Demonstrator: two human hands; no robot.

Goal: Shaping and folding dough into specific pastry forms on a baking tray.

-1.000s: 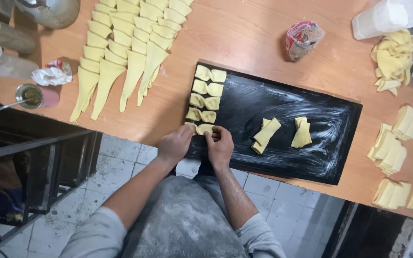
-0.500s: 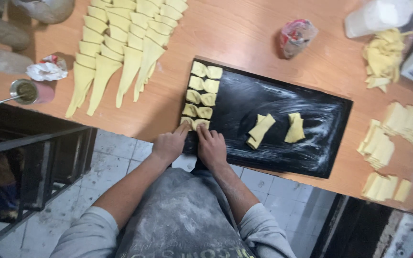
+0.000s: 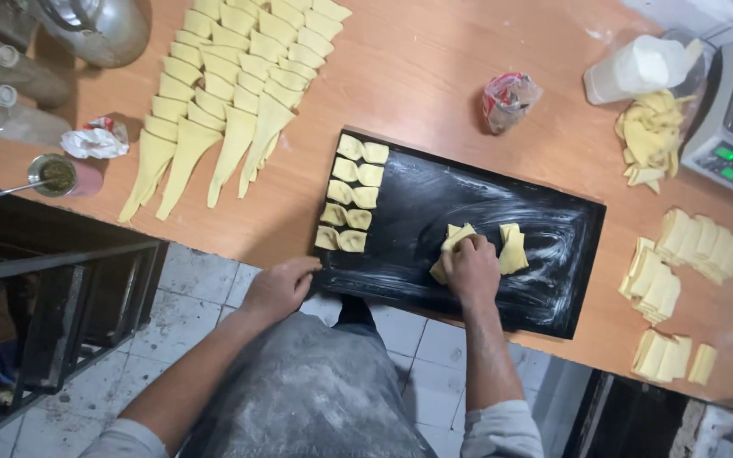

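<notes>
**Black tray partly filled, most dough still waiting**

Black and floury, the baking tray (image 3: 553,254) carries one column of ten folded dough pieces (image 3: 351,193) along its left end. The right hand (image 3: 471,267) is closed over a loose dough piece (image 3: 451,240), another (image 3: 512,248) just beside it. The left hand (image 3: 280,287) rests, fingers curled, empty, at the tray's near corner. Judging by the cut triangles (image 3: 214,119) on the table (image 3: 434,76), plenty remains.

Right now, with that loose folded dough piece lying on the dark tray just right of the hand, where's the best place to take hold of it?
Probably pinch the folded dough piece across its narrow width, coming from above. It lies flat on the floured black tray, bare tray on its right. The right hand covers the neighbouring piece on its left, so approach from the right.
</notes>
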